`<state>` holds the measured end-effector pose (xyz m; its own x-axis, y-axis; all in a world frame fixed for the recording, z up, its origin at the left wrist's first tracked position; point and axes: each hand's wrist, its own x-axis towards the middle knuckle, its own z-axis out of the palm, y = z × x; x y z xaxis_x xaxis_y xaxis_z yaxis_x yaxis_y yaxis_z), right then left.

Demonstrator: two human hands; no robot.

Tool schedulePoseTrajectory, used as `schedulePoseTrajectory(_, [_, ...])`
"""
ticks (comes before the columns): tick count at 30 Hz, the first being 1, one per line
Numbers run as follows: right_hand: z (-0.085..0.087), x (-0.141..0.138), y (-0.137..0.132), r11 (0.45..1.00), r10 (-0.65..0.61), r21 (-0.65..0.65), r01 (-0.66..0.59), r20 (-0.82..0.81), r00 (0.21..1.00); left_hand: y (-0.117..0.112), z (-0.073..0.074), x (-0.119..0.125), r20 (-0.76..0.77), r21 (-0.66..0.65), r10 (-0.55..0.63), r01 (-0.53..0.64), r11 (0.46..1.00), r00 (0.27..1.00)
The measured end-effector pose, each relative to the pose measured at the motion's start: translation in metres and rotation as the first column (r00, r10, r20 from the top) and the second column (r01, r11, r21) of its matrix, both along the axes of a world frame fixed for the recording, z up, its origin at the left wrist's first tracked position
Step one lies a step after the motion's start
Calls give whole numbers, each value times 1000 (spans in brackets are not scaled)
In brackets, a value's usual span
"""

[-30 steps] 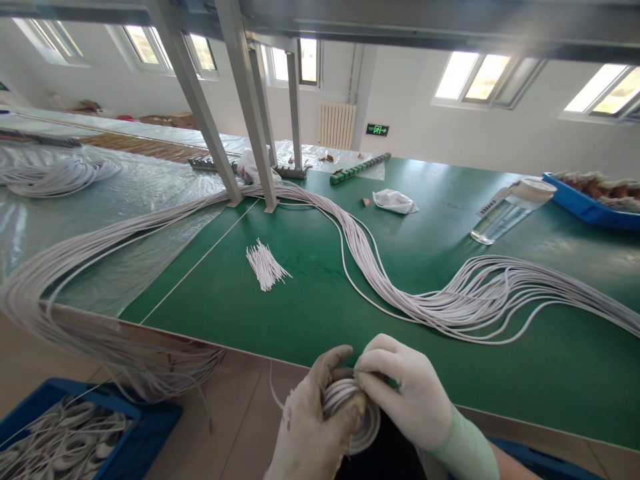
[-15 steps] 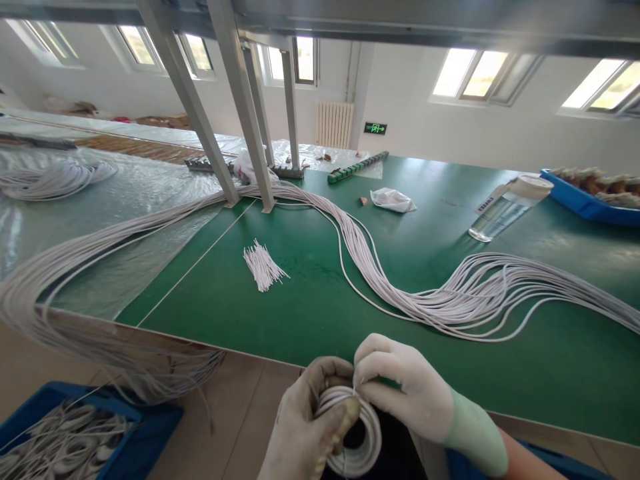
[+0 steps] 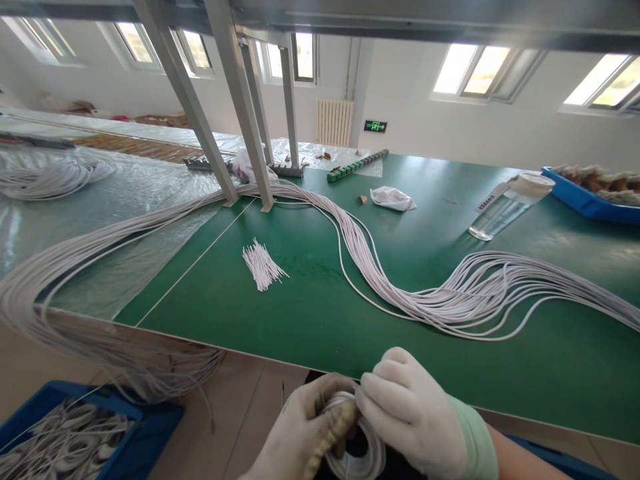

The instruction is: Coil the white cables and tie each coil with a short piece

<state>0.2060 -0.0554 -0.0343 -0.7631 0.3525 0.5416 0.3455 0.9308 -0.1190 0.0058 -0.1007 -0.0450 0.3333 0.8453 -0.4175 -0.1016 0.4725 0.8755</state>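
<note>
Gloved and closed, my left hand (image 3: pixel 305 423) grips a small coil of white cable (image 3: pixel 370 460) low in the view, its thumb pressed over the top of the ring. My right hand (image 3: pixel 413 410), also gloved, is curled against the coil's upper right side. Its fingertips pinch a thin white twist tie at the coil's top, mostly hidden by the fingers. On the green table (image 3: pixel 310 320) beyond my hands lies a pile of short white twist ties (image 3: pixel 263 265).
A long bundle of white cables (image 3: pixel 380 280) snakes across the table and hangs over its left edge. Metal posts (image 3: pixel 240 100) rise behind it. A water bottle (image 3: pixel 510 207) and plastic bag (image 3: pixel 393 199) stand farther back. A blue bin (image 3: pixel 145 433) of cables sits lower left.
My right hand has turned and its fingers have curled tighter beside the coil, moving slightly right and down. My left hand keeps its hold on the coil, which sits slightly lower.
</note>
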Motion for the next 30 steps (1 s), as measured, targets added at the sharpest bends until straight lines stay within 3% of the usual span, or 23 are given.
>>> schedulePoseTrajectory(4, [14, 3, 7, 989, 91, -123, -84, 54, 994, -1, 15, -13, -43, -27, -116, 115, 993, 992])
schedulePoseTrajectory(7, [14, 3, 17, 963, 162, -214, -163, -22, 987, 1, 10, -19, -65, -47, -205, 202, 978, 977])
schedulePoseTrajectory(12, [8, 6, 26, 939, 212, -274, -208, -16, 977, 6, -13, -19, 258, -50, -233, 254, 966, 938])
schedulePoseTrajectory(15, [11, 7, 27, 954, 237, -212, -210, 108, 965, 7, -18, -17, 340, -50, -244, 276, 960, 908])
schedulePoseTrajectory(19, [17, 8, 28, 969, 247, -60, -240, 255, 935, 9, -12, -16, 412, -51, -237, 283, 958, 880])
schedulePoseTrajectory(23, [22, 7, 27, 959, 284, -81, -272, 289, 914, 12, -4, -15, 446, -55, -268, 325, 944, 854])
schedulePoseTrajectory(26, [26, 7, 26, 963, 264, -141, -230, 304, 915, 13, -4, -14, 410, -59, -260, 310, 949, 874])
schedulePoseTrajectory(30, [27, 7, 23, 917, 249, -367, -154, 229, 941, 14, -5, -15, 382, -86, -281, 337, 938, 880])
